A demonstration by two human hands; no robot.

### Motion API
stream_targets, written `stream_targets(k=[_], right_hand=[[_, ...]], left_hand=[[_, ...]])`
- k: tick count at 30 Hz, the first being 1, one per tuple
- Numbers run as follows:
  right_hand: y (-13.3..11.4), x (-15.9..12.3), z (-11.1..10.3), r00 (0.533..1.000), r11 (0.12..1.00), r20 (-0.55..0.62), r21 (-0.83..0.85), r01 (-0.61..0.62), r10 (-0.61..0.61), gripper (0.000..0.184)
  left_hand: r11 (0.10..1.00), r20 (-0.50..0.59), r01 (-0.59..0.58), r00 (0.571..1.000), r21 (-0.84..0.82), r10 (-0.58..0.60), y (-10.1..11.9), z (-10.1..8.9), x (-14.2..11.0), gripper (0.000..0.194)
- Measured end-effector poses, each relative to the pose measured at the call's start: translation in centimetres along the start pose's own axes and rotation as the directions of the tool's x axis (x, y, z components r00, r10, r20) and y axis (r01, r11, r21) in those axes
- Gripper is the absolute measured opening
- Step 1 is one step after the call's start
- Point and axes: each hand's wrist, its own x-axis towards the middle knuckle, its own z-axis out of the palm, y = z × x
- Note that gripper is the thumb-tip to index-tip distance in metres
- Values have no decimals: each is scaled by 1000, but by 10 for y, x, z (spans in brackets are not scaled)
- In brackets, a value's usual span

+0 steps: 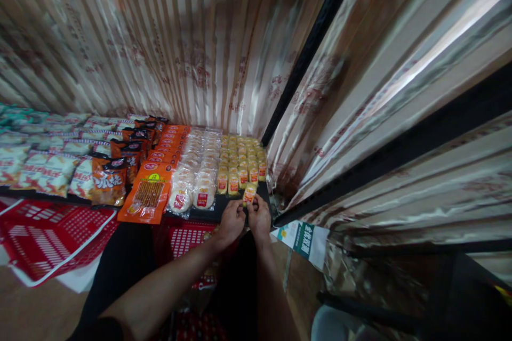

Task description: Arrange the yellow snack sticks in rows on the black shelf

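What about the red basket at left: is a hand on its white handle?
No, the left hand and right hand are together at a small yellow packet instead.

Small yellow packet (250,192), red-labelled, slightly tilted, between both hands (232,221) (260,218)

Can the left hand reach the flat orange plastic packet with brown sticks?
Probably yes. The flat orange plastic packet lies uncovered at the front of the black shelf. The left hand is busy at a small yellow plastic pack, so it may need freeing first.
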Motion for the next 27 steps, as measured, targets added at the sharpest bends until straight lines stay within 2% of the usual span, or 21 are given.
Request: stream_targets(k=[13, 27], right_hand=[[-1, 23, 9, 997, 997, 7, -16, 72, -72, 42], [-4, 28, 16, 994, 996, 70, -40, 85, -82, 42]], left_hand=[[1000, -39, 13, 999, -14, -13, 6, 6, 16, 42], [998, -60, 1, 998, 64, 2, 9, 0, 15, 46]])
